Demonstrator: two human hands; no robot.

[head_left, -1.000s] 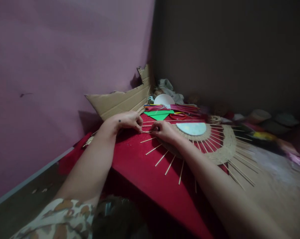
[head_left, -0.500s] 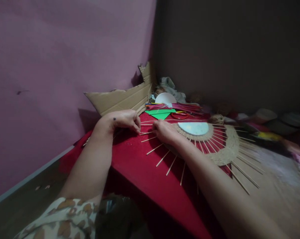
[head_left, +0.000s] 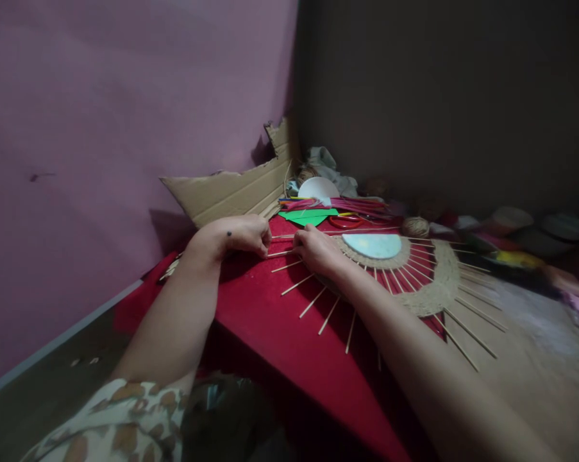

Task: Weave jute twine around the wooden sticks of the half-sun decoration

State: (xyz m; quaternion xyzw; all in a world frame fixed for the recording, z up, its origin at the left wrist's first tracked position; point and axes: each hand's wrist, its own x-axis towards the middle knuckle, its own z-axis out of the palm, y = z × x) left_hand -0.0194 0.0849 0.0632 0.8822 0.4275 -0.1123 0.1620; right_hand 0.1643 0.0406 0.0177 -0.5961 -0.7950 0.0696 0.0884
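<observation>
A half-round woven piece (head_left: 431, 297) of thin sticks and twine-coloured bands lies on the red cloth, its sticks fanning outward. A pale blue half-disc (head_left: 372, 246) sits at its centre. My right hand (head_left: 315, 249) is closed over the left part of the outer band, hiding the spot it grips. To its left, my left hand (head_left: 251, 234) is pinched shut at a thin strand that looks like twine, near the stick ends; its fingertips are partly hidden. Behind the woven piece rests a ball of twine (head_left: 415, 226).
Torn cardboard (head_left: 231, 192) leans against the pink wall. Green paper (head_left: 311, 217), red-handled scissors (head_left: 345, 221), a bundle of pink sticks (head_left: 351, 206) and a white half-disc (head_left: 318, 187) lie at the back. The red cloth (head_left: 279, 340) drops over the front edge.
The bent strand seen between my hands no longer shows there; a straight stick end does. Both hands keep nearly the same place, and the view has shifted slightly.
</observation>
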